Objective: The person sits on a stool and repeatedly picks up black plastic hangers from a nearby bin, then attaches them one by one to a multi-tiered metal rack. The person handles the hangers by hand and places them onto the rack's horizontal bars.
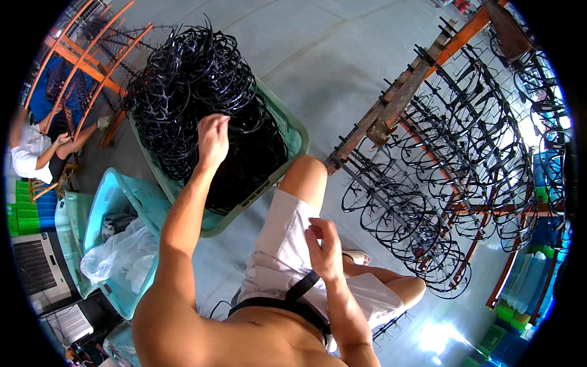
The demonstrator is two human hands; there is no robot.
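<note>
A green basket (298,136) stands in front of me, heaped with glossy black ring-shaped pieces (183,79), thin and tangled together. My left hand (213,137) reaches over the heap, its fingers bent and pressed together. Whether a black piece is between its fingertips I cannot make out. Above my lap is my right hand (325,248), its fingers loosely bent and the thumb apart, with nothing visible in it. On the right, a rusty orange rack (391,101) carries many similar black hoops (471,128) hanging on its pegged bars.
At left, a turquoise basket (110,196) holds clear plastic bags (125,257). Another person (36,153) sits at the far left beside an orange frame (76,58). My knee (306,174) touches or nearly touches the green basket. Green and blue crates (510,318) stand at lower right.
</note>
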